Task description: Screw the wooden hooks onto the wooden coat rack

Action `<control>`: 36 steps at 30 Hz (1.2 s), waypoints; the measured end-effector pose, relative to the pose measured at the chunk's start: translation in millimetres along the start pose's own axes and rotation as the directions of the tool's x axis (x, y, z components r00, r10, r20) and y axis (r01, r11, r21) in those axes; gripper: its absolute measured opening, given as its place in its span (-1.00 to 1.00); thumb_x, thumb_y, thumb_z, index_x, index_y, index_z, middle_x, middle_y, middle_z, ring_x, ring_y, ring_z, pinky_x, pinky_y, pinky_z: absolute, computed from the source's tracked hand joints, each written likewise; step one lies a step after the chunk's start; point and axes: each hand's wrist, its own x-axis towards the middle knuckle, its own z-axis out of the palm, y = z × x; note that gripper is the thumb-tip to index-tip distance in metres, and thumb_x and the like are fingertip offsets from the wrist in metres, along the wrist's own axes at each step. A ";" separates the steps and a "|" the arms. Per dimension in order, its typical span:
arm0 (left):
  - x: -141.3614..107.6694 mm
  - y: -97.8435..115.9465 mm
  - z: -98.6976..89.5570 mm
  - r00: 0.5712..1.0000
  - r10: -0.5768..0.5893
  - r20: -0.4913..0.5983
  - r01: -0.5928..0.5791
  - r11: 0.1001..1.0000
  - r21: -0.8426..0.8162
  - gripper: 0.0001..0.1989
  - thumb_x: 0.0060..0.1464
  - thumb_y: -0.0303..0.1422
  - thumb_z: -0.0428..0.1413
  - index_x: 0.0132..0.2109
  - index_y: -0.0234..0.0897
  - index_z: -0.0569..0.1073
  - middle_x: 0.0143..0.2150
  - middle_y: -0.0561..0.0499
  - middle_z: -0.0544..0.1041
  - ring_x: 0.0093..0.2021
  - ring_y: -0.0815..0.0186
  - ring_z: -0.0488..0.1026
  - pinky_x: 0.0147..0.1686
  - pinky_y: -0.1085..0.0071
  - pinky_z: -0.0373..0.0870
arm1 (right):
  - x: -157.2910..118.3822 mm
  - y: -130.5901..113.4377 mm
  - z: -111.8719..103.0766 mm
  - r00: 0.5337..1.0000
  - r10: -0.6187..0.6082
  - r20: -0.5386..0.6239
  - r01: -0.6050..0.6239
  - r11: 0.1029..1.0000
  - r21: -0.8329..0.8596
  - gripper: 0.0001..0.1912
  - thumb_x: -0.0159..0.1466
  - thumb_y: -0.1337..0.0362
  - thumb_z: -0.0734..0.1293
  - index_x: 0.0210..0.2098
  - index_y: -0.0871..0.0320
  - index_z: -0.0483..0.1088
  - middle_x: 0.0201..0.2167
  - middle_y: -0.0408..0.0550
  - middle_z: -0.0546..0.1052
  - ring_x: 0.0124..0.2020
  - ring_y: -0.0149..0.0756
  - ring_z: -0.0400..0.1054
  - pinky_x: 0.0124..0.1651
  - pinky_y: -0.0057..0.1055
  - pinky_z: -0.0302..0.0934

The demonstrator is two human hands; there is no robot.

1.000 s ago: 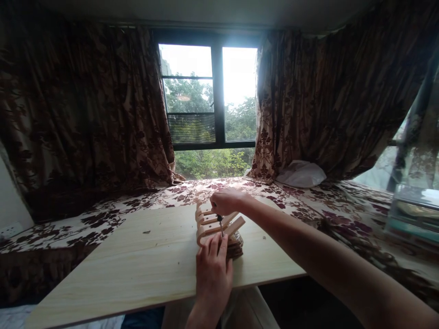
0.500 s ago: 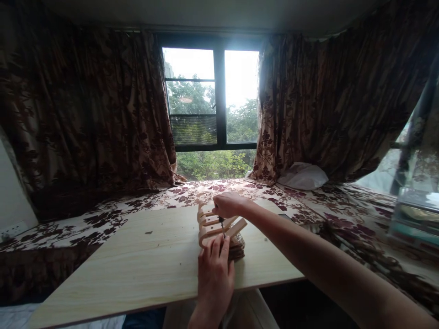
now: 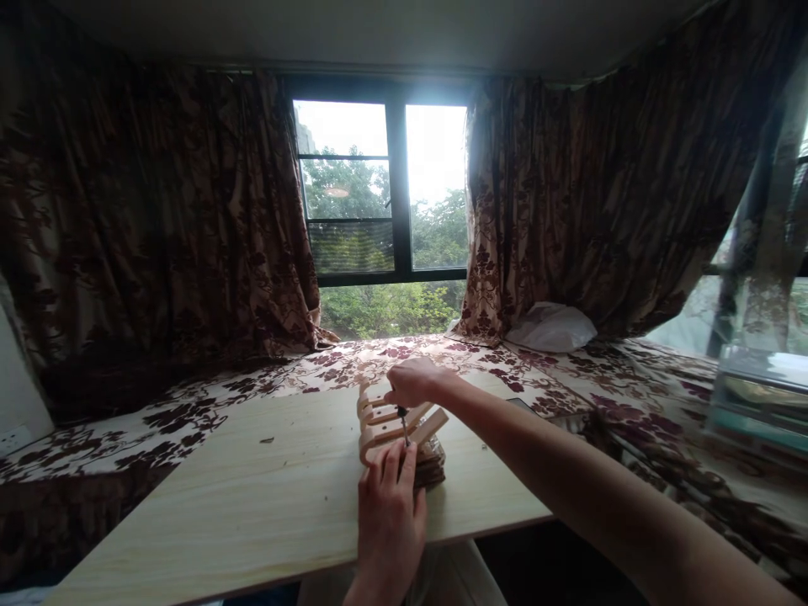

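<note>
My right hand (image 3: 413, 380) is closed in a fist around the handle of a screwdriver (image 3: 404, 423), mostly hidden inside it. The shaft points down, its tip beside the fingertips of my left hand (image 3: 391, 505). That left hand is closed over the near end of a pale wooden slatted piece (image 3: 380, 433), the index finger touching the spot where the tip rests. Rounded ends and several dark holes show on the slats. Under its right side sits a brown layered stack (image 3: 433, 471), its exact kind unclear.
A pale wooden board (image 3: 252, 505) serves as the tabletop, with small dark bits (image 3: 267, 440) on it. Flowered cloth (image 3: 189, 425) covers the ledge behind. A white plastic bag (image 3: 552, 326) lies at the back right, and a clear box (image 3: 757, 404) stands at the far right.
The view has shifted slightly, so everything sits a little lower and further left. Both hands keep the same grip, the screwdriver still upright at the same spot on the wooden piece.
</note>
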 end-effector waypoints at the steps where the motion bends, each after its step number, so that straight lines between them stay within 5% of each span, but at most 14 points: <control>1: 0.2 -0.1 -0.2 1.000 0.000 -0.002 0.000 1.000 0.001 -0.49 -0.01 -0.56 0.02 0.13 -0.24 0.35 0.14 -0.05 0.39 0.13 0.16 0.24 0.08 0.17 0.24 | 0.0 1.6 -0.8 1.000 -0.012 0.012 0.012 1.000 0.005 -0.70 0.32 0.16 0.25 -0.04 0.21 0.35 -0.10 0.01 0.44 -0.18 -0.27 0.39 -0.16 -0.21 0.32; 36: 0.1 0.0 -1.4 1.000 0.000 0.021 0.001 1.000 -0.008 -0.49 0.00 -0.54 0.02 0.14 -0.26 0.34 0.15 -0.09 0.37 0.14 0.11 0.22 0.08 0.11 0.26 | -1.9 -1.8 -4.2 0.999 -0.006 0.043 0.008 0.998 -0.058 -0.69 0.32 0.16 0.24 -0.02 0.20 0.35 -0.07 0.02 0.43 -0.15 -0.25 0.38 -0.13 -0.19 0.31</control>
